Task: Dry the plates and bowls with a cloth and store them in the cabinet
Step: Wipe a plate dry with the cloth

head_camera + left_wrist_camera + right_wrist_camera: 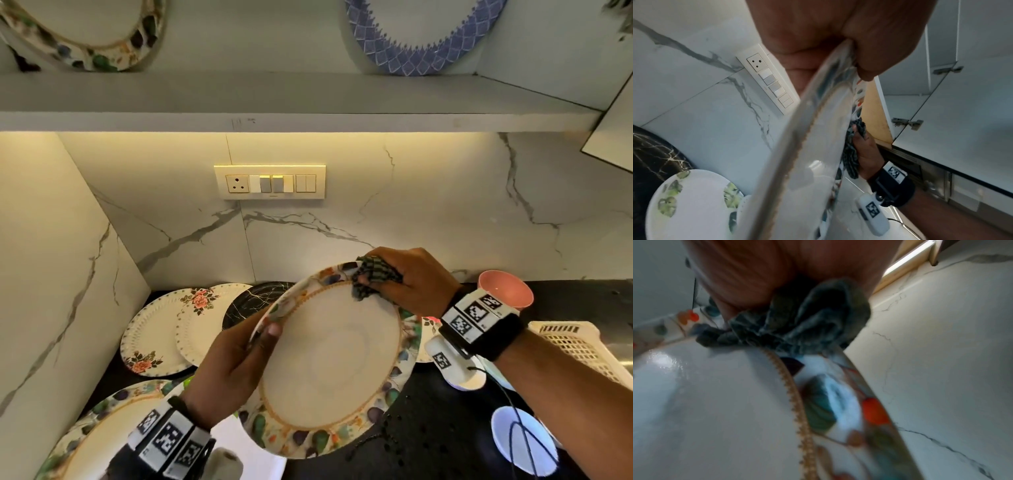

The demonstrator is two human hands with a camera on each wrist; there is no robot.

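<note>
Nearest the viewer, the left hand holds a leaf-bordered plate by its left rim, thumb on the face and fingers curled behind the edge. The plate is lifted above the dark surface and tilted, its face turned up toward the viewer and its far rim higher than its near rim.

At that far, upper-right rim, the right hand grips a bunched grey checked cloth and presses it on the border, so the cloth lies across the plate from the holding thumb. The unwiped face stretches down and left from the cloth, so the next wipe probably runs that way.

Behind, more plates and a pink bowl wait on the surface. Above, the cabinet shelf carries two upright plates, one with a blue border.
</note>
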